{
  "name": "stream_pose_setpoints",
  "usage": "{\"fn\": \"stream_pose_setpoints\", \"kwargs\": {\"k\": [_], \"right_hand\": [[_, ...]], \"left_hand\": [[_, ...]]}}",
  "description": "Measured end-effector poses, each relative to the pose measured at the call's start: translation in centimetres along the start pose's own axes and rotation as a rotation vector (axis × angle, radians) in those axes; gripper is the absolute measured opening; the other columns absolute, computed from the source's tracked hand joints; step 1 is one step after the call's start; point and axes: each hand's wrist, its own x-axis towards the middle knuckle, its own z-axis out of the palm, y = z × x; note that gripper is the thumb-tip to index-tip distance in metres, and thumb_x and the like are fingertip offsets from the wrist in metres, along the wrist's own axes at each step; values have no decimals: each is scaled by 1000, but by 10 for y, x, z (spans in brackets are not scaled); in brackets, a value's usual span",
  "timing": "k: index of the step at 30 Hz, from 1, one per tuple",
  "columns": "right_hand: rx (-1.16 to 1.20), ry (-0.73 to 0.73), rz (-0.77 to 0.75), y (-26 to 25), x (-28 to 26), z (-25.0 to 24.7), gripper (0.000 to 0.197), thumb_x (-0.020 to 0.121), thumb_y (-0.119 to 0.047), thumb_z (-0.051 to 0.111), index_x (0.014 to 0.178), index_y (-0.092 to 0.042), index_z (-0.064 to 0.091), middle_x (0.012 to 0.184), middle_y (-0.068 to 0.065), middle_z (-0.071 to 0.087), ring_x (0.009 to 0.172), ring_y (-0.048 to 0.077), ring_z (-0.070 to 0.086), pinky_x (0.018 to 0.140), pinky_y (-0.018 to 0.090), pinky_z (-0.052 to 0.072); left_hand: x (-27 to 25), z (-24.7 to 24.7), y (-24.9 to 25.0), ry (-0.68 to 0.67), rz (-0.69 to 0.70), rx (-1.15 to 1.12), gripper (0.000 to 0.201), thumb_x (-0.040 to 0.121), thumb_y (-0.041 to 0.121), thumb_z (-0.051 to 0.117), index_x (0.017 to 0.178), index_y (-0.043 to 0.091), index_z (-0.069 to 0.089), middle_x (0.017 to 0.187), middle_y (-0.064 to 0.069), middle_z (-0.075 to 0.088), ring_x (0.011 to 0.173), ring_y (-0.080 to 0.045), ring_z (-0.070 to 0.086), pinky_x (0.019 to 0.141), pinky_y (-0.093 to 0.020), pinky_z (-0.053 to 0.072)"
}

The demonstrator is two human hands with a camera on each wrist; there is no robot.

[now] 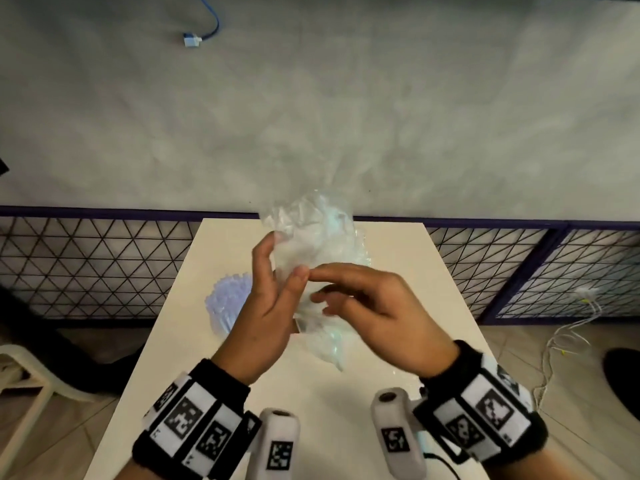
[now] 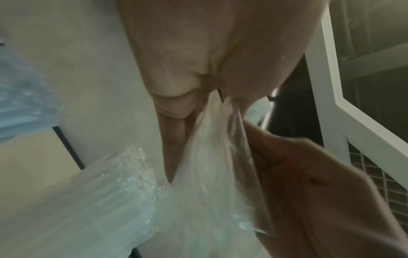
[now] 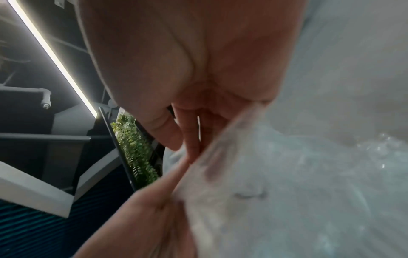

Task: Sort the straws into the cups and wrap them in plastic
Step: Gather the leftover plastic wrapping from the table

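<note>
Both my hands hold a crumpled clear plastic bag up over the white table. My left hand pinches the plastic's left side between thumb and fingers; the left wrist view shows the film bunched out of that pinch. From the right, my right hand pinches the plastic with index finger and thumb, its fingers lying along the film's edge. A bundle of pale bluish-white straws stands on the table left of my left hand, partly hidden by it. I cannot make out a cup.
The table is narrow, with floor on both sides. A black wire-mesh fence runs behind it under a grey wall. A white chair stands at the left, loose white cables lie on the floor at the right.
</note>
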Motion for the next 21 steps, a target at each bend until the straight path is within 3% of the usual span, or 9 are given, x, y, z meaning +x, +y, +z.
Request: {"fn": "stream_pose_setpoints", "kwargs": {"k": [2,4,6,8,11,14,16,19,21], "right_hand": [[47,188,8,2,2,-15,22,86,-1,68,97,-19,71,93,-7,71,77,11,69,68,26,55],[-60,346,19,5,5,-30,34,76,-11,81,102,-24,63,98,-12,63,78,11,60,62,23,48],[-39,263,170,12,11,-38,62,72,-23,87,122,-35,52,117,-12,57,95,5,59,71,20,51],[167,24,303,20,15,-40,64,75,-25,84,129,-39,51,125,-6,61,104,1,63,83,19,54],[352,-83,251,24,16,-39,43,79,-16,78,116,-34,64,96,-4,71,90,12,68,82,28,57],[218,-67,115,27,17,-44,34,78,-1,77,101,-25,70,91,2,70,87,14,66,79,27,57],[235,-100,70,31,20,-46,38,79,17,66,86,-20,74,83,3,72,80,11,67,72,25,56],[343,-134,81,37,23,-46,52,82,28,53,71,-16,78,84,3,73,76,11,68,68,23,54],[349,-81,73,43,26,-49,54,81,31,50,64,-13,76,90,7,72,80,13,69,72,23,53]], "left_hand": [[0,-6,0,8,36,-3,41,103,16,44,122,51,34,119,8,69,104,-20,69,86,-63,54],[0,-11,0,31,31,-53,52,103,8,43,116,57,34,116,15,70,105,-17,70,87,-62,54],[2,-13,-5,20,9,-100,56,100,5,47,121,54,32,109,15,72,107,-21,69,89,-54,55],[4,-15,-8,-10,-30,-135,53,95,8,55,132,40,36,107,6,73,106,-27,69,84,-47,57],[2,-17,-10,-104,-102,-158,36,87,17,68,121,23,57,102,1,75,97,-20,71,71,-30,58],[-3,-21,-10,-225,-187,-217,48,84,4,67,118,37,59,93,9,75,81,-13,73,55,-24,57],[-3,-25,-11,-237,-199,-257,38,89,2,60,108,33,71,86,7,75,68,-15,70,47,-25,54],[1,-34,-15,-183,-207,-279,46,89,-12,48,72,18,79,76,-1,72,61,-19,65,49,-25,53],[3,-38,-16,-218,-206,-386,21,81,3,58,66,10,72,76,-6,68,67,-25,66,58,-32,56]]}}
